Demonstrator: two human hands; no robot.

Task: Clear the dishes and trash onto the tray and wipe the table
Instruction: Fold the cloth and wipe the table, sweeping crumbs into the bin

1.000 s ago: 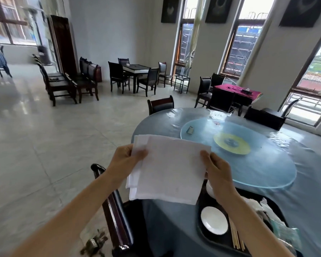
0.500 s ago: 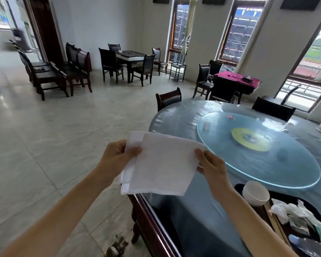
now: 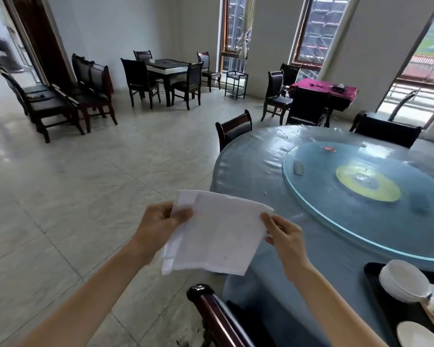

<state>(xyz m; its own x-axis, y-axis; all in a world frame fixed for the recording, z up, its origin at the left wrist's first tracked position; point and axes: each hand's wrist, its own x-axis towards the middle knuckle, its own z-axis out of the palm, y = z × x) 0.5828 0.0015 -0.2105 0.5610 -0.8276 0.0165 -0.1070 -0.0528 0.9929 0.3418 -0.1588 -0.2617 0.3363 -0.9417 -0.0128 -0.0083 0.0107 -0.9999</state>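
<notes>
Both hands hold a folded white cloth [image 3: 216, 234] in the air, off the left edge of the round table [image 3: 256, 169]. My left hand [image 3: 158, 224] pinches its left side and my right hand [image 3: 283, 234] pinches its right corner. The table has a blue cover under clear plastic and a glass turntable [image 3: 318, 204] with a yellow centre. At the lower right a black tray [image 3: 372, 276] sits on the table with a white bowl [image 3: 404, 281], a white plate [image 3: 419, 334], chopsticks and crumpled wrappers on it.
A dark wooden chair back [image 3: 211, 314] stands just below the cloth, against the table. Another chair [image 3: 233, 128] is at the table's far left side. More chairs and tables stand across the tiled floor [image 3: 73, 196] toward the windows.
The view has swung left, so the table and tray slid to the right of the frame. Both hands keep the same hold on the cloth, now tilted a little.
</notes>
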